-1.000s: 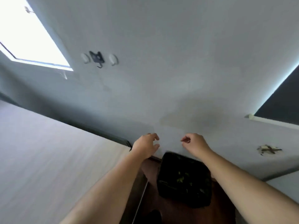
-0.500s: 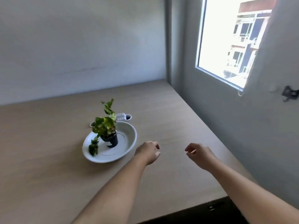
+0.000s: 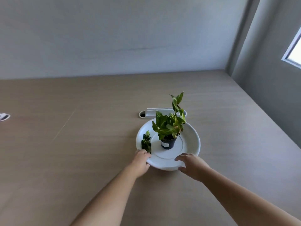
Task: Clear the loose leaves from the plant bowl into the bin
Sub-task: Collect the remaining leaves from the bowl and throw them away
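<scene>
A white plant bowl (image 3: 192, 141) sits on the wooden table, with a small potted plant (image 3: 169, 128) in a dark pot at its middle. A clump of loose dark green leaves (image 3: 146, 142) lies on the bowl's left inner side. My left hand (image 3: 141, 161) pinches the bowl's near-left rim, fingertips just below the loose leaves. My right hand (image 3: 191, 166) is at the near-right rim, with fingers above and thumb below it, still spread apart. The bin is out of view.
A white cable grommet with a white strip (image 3: 158, 112) lies just behind the bowl. The grey wall and a window (image 3: 293, 53) stand at the right. A small white object (image 3: 4, 116) sits at the table's far left edge.
The view swung from the black bin on the floor up to the table. Both hands reached forward from mid-air to the bowl's near rim, and the left hand closed on it.
</scene>
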